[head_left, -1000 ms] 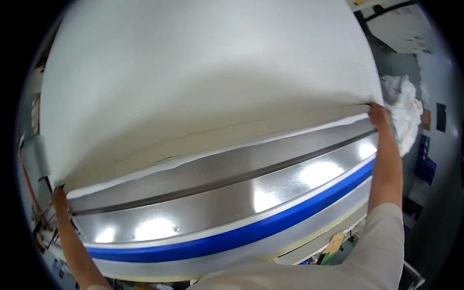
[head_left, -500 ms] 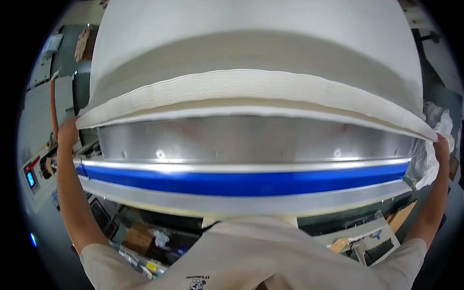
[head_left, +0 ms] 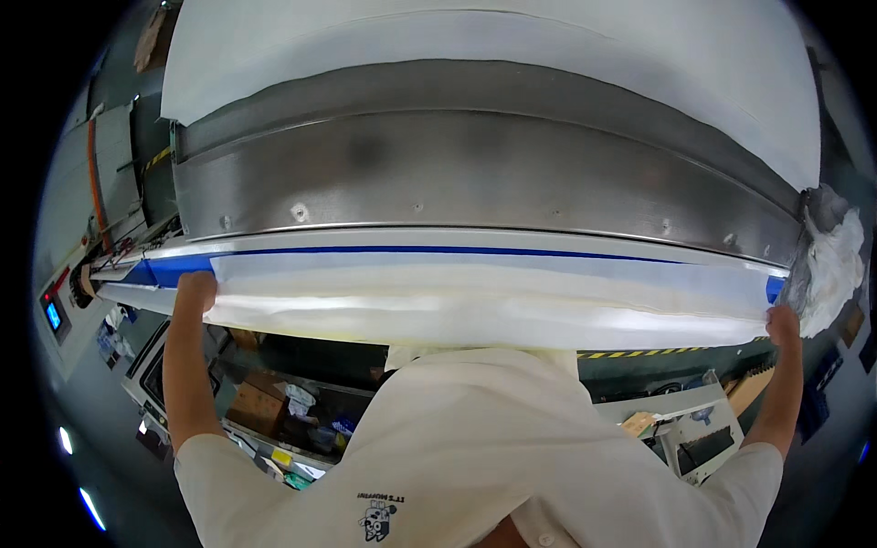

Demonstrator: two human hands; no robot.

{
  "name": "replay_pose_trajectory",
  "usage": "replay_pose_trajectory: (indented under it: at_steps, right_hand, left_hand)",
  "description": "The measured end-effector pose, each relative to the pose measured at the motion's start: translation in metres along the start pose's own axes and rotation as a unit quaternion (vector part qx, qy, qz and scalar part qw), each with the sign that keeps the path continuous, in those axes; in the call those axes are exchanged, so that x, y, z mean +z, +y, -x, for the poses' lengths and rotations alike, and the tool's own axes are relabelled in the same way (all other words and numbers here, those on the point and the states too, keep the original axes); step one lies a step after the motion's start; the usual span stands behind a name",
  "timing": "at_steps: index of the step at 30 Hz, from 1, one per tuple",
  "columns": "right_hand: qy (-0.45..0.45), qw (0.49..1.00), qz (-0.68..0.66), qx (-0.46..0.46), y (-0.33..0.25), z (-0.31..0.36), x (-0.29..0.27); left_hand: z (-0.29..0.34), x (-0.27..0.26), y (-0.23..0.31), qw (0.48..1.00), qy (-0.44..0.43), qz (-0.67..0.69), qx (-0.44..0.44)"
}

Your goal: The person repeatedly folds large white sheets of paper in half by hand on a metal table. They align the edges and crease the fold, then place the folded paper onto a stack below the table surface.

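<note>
A long white sheet (head_left: pixel 493 292), looking like cloth, lies across a blue strip (head_left: pixel 180 268) along the front of a metal machine bed. Its near side drapes over the front edge, close to my body. My left hand (head_left: pixel 195 291) is closed on the sheet's left end, and the blue strip shows just beyond it. At the right end my right hand (head_left: pixel 783 325) grips the sheet's corner, beside a crumpled translucent plastic bag (head_left: pixel 836 265). Both arms are spread wide. The fingertips are hidden under the sheet or too small to make out.
Behind the strip rises a bare metal plate (head_left: pixel 475 173) with several screws. A broad white sheet (head_left: pixel 493 36) covers the surface beyond it. To the left is a control panel with a lit display (head_left: pixel 53 316). Below the front edge are a cardboard box (head_left: pixel 258 405) and cluttered shelves.
Both hands have come toward me and inward. The layered white material held up over the metal plate is no longer there; a white sheet now covers most of the blue strip.
</note>
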State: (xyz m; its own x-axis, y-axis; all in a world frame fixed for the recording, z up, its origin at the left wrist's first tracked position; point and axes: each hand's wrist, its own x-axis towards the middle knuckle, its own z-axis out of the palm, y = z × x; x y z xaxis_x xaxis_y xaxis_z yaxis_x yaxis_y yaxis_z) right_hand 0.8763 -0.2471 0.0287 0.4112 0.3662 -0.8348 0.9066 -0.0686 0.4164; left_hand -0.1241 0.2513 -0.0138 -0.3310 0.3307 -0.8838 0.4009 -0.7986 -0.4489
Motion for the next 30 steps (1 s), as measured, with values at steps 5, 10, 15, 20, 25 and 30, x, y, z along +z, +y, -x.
replay_pose_trajectory:
  at_steps: [5,10,15,20,25,30]
  right_hand:
    - [-0.03,0.993,0.112,-0.012,0.028,-0.016,0.076]
    - [0.081,0.996,-0.015,0.035,0.012,-0.038,0.085]
    - [0.067,0.997,-0.018,0.04,0.004,-0.032,0.088]
    - [-0.114,0.975,0.189,0.0,0.062,-0.002,0.116]
    - [-0.099,0.984,-0.11,0.095,-0.016,-0.035,0.039]
    - [-0.02,0.989,-0.082,0.122,-0.007,-0.001,0.028]
  left_hand:
    - [-0.043,0.004,0.019,0.998,0.038,0.054,-0.019]
    - [-0.022,0.014,0.007,0.97,0.084,0.137,-0.183]
    - [0.011,-0.011,-0.013,0.866,0.12,0.354,-0.331]
    - [-0.048,-0.007,0.016,0.798,0.305,0.439,-0.279]
    - [-0.042,0.034,0.015,0.827,0.37,0.381,-0.186]
    - [-0.004,-0.054,0.056,0.837,0.356,0.361,-0.207]
